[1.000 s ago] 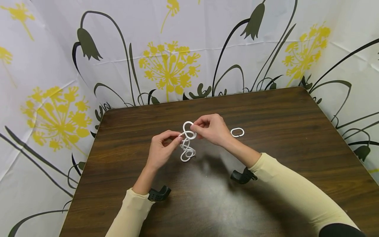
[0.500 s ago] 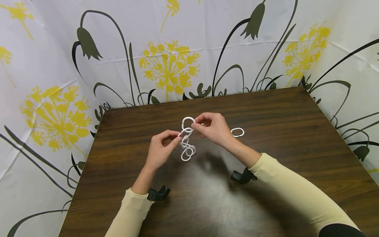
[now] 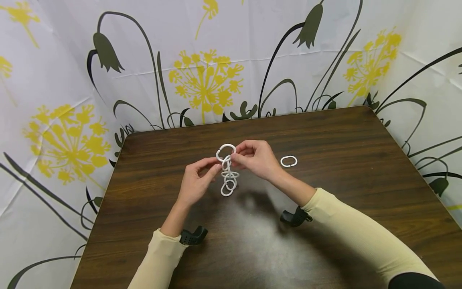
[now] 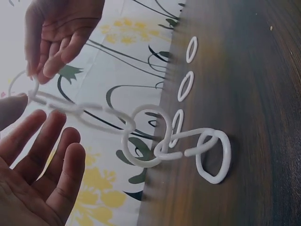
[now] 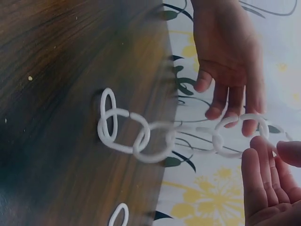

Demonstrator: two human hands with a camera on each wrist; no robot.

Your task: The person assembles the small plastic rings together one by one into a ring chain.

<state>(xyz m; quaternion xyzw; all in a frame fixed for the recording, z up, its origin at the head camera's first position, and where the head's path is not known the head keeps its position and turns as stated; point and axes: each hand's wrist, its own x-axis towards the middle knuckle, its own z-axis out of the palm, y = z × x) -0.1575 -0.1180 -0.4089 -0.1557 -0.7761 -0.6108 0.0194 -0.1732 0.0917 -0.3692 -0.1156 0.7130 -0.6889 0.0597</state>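
A chain of white plastic links [image 3: 229, 175] hangs between the two hands, its lowest link [image 5: 108, 115] down at the tabletop. My left hand [image 3: 196, 180] pinches the chain near its top between thumb and forefinger; the other fingers [image 4: 70, 165] are spread. From the other side, my right hand [image 3: 258, 159] pinches the open-gapped top link [image 3: 226, 145], which stands above the left fingertips. Both sets of fingertips are close together, partly hiding the joint between the upper links.
One loose white link [image 3: 289, 161] lies on the dark wood table [image 3: 325, 168] right of the hands. The left wrist view shows more loose links [image 4: 186, 86] in a row. A flower-patterned curtain [image 3: 231, 36] stands behind the table.
The top link has swung left, and the right hand has come slightly left toward the left hand. The chain below has turned and hangs straighter. The left hand has stayed nearly still.
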